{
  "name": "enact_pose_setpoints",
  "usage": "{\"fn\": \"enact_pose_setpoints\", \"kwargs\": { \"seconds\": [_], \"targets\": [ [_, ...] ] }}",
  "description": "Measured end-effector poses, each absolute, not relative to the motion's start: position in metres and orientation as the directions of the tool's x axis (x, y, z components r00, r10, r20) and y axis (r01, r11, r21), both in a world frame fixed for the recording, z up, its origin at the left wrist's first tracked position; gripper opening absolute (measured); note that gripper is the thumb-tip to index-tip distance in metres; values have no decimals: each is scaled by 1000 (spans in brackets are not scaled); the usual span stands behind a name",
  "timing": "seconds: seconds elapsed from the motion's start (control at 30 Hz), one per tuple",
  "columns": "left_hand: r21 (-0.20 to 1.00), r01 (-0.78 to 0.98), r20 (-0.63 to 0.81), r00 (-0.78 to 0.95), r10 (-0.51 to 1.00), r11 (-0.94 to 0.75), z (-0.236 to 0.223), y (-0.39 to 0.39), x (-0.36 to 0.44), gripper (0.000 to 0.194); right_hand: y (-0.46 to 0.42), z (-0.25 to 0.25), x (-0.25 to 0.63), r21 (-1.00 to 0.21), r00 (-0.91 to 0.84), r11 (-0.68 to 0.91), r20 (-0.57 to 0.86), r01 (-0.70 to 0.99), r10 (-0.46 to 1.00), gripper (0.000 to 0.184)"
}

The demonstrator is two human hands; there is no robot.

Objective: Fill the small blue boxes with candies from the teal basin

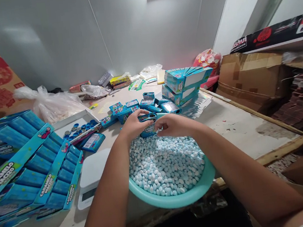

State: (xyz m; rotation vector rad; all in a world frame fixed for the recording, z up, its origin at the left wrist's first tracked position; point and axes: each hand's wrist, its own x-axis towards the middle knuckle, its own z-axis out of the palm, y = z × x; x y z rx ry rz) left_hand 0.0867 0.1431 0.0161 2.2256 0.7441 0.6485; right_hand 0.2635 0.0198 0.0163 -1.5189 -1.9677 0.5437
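My left hand (135,124) grips a small blue candy box (148,131) above the far side of a turquoise basin (175,200). A dark round opening shows in the top of this box. Close by on the right, my right hand (176,125) has its fingers curled together, with pale candies at the fingertips. Filling the basin are many small white and light-blue candies (169,166). Just behind my hands, several more blue candy boxes (125,113) lie in a loose pile on the table.
Display cartons packed with blue boxes (36,168) stand on the left, beside a white scale (93,168). A shallow white tray (67,124) holds round blue caps. Two stacked blue cartons (185,83) stand at the back right. Brown cardboard boxes (249,75) rise beyond the table's right edge.
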Motion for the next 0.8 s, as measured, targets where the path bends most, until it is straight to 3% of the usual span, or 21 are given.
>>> {"fn": "enact_pose_setpoints", "kwargs": {
  "seconds": [0.2, 0.4, 0.8],
  "targets": [
    [736, 333, 207, 718, 665, -589, 21, 137, 87, 42, 16, 5, 272, -796, 78, 168, 260, 581, 963, 20],
    [771, 262, 195, 771, 606, -581, 22, 130, 90, 41, 20, 5, 274, -826, 302, 315, 483, 467, 822, 28],
    [771, 143, 238, 839, 489, -621, 19, 127, 95, 41, 24, -3, 275, -844, 214, 334, 450, 420, 867, 36]
  ]
}}
